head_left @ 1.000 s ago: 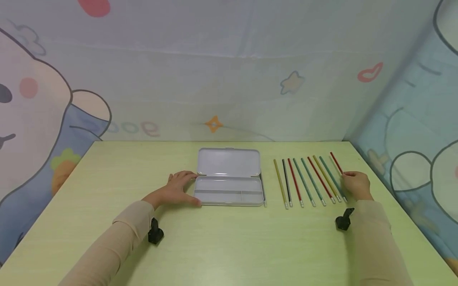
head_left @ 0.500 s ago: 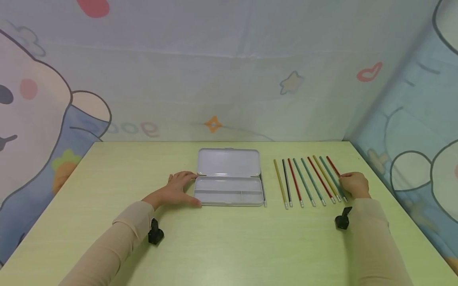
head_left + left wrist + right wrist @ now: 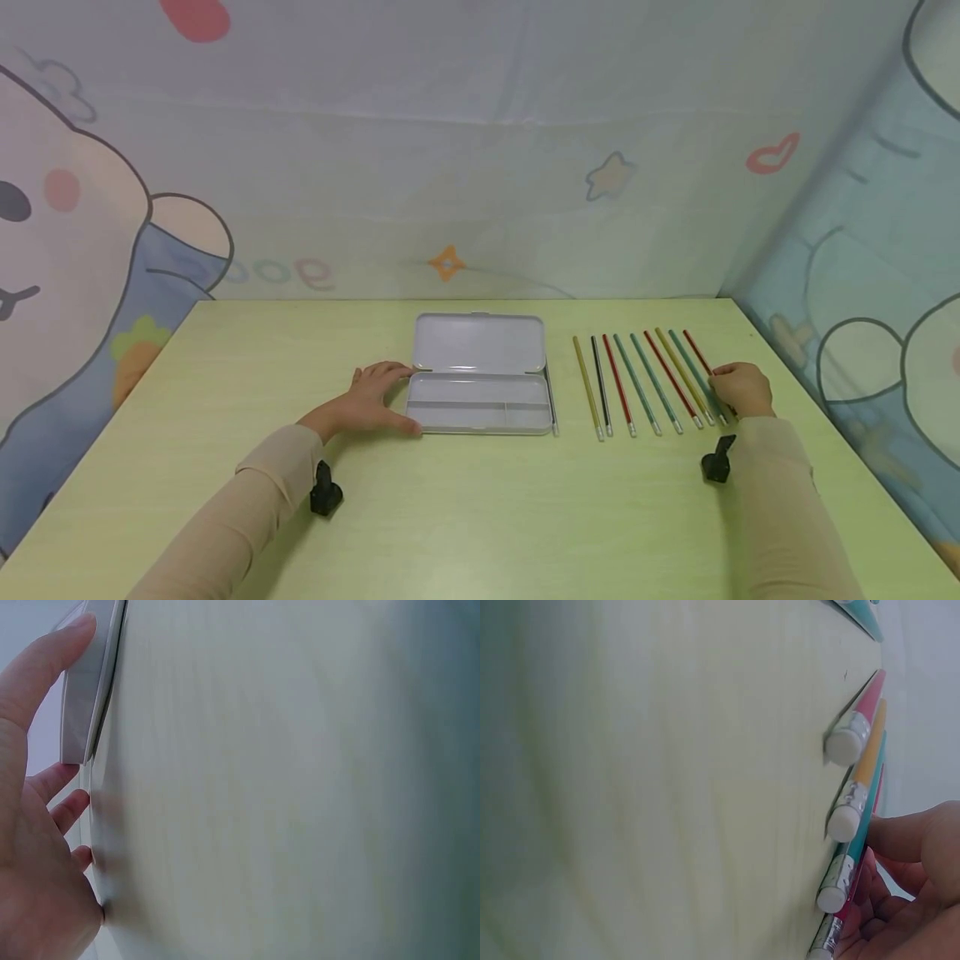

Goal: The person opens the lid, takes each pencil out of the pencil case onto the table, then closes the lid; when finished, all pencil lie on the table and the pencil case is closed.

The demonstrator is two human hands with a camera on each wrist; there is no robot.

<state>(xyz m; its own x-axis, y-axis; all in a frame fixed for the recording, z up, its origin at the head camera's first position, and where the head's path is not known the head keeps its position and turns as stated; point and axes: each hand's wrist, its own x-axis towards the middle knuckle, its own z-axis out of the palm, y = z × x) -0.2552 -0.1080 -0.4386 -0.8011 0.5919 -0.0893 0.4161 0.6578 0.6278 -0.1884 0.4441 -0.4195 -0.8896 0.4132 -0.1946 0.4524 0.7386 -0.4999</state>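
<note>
My right hand (image 3: pixel 742 388) pinches a red pencil (image 3: pixel 697 350) at the right end of a row of pencils. In the right wrist view the pencil's eraser end (image 3: pixel 826 939) lies beside a teal pencil (image 3: pixel 860 834), with the fingers (image 3: pixel 900 838) curled behind. An open white pencil case (image 3: pixel 480 390) lies mid-table, its lid (image 3: pixel 480 342) folded back. Beside it is my left hand (image 3: pixel 366 402), spread with fairly straight fingers; the thumb rests against the front left corner and the index finger touches the left side. The left wrist view has the thumb (image 3: pixel 52 664) along the case's wall (image 3: pixel 81 712).
Several pencils lie side by side between the case and my right hand, among them a yellow pencil (image 3: pixel 588 387), a black pencil (image 3: pixel 602 385) and a red pencil (image 3: pixel 618 385). One dark pencil (image 3: pixel 552 404) lies along the case's right side. A printed cloth (image 3: pixel 487 167) hangs behind the table.
My right hand has shifted slightly left and brought the red pencil down and in beside the teal one. The left hand and the case stay in place.
</note>
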